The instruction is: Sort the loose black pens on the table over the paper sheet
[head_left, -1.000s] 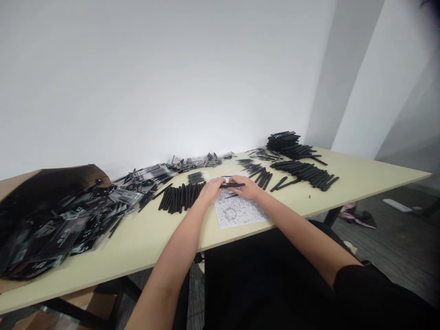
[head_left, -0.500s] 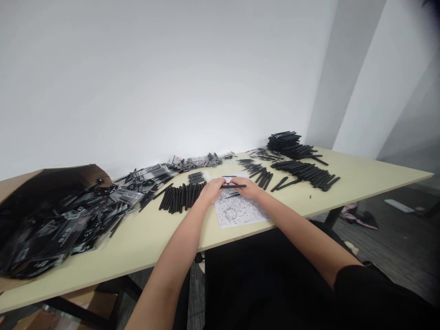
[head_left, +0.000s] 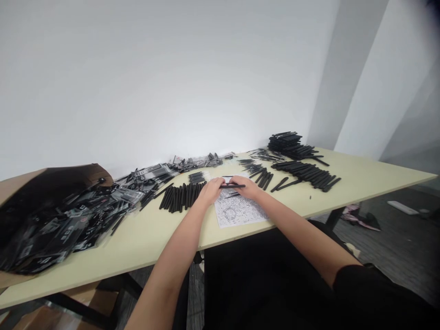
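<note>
Black pen [head_left: 238, 186] lay mid-frame, our left hand [head_left: 212, 190] and right hand [head_left: 250, 188] clamped on it above a patterned sheet [head_left: 237, 214]; we saw open desk [head_left: 373, 176] at the frame's right.

L hand [head_left: 211, 190] & R hand [head_left: 246, 187] close tog, curled, arms [head_left: 184, 243] reaching fwd

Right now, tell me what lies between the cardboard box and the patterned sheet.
The head view shows plastic packets nearest the cardboard box, then a row of black sticks, ending at the left hand, near the patterned sheet.
</note>
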A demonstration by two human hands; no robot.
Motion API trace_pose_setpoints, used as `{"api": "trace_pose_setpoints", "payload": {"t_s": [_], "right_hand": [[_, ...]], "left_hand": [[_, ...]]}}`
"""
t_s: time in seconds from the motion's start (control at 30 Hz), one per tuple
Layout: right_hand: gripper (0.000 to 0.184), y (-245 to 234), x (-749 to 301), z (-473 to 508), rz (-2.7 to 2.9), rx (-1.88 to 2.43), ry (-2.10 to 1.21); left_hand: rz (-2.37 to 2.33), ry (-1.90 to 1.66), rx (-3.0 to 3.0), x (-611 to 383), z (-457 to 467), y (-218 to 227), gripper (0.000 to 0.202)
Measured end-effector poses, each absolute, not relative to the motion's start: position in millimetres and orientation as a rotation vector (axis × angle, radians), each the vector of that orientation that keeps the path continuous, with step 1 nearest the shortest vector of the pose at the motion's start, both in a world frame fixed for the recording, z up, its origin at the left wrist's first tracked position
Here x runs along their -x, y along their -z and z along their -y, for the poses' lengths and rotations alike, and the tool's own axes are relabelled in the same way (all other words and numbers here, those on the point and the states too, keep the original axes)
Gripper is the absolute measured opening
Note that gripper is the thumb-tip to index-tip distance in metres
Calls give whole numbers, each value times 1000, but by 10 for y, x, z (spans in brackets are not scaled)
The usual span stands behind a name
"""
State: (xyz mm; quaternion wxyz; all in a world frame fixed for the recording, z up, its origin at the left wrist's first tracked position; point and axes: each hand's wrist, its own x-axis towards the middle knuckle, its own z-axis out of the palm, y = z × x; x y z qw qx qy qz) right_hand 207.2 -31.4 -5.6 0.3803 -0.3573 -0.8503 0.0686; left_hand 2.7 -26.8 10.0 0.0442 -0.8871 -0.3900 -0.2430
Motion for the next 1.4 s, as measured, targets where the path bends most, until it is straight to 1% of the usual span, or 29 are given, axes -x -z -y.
{"api": "trace_pose_setpoints", "payload": {"t_s": [0.27,0.4,0.47,0.67,1.0,1.23,1.4], "right_hand": [[29,36,-2042,330,2183,1017,-215],[16,57,-2046,339,2189,994,-180],[14,69,-2046,336,2192,949,-175],[19,121,-2031,272,2193,900,-193],[33,95,-1981,298,2218,967,-270],[30,81,-1973,298,2209,967,-257],[27,79,-1973,306,2197,982,-306]], "left_hand": [[1194,730,2719,-24,290,-109,23],[1223,740,2716,-12,322,-123,23],[1264,748,2711,4,332,-124,25],[1294,771,2692,40,369,-127,25],[1289,731,2650,65,427,-143,25],[1297,701,2668,67,461,-192,22],[1319,670,2646,58,469,-209,21]]}}
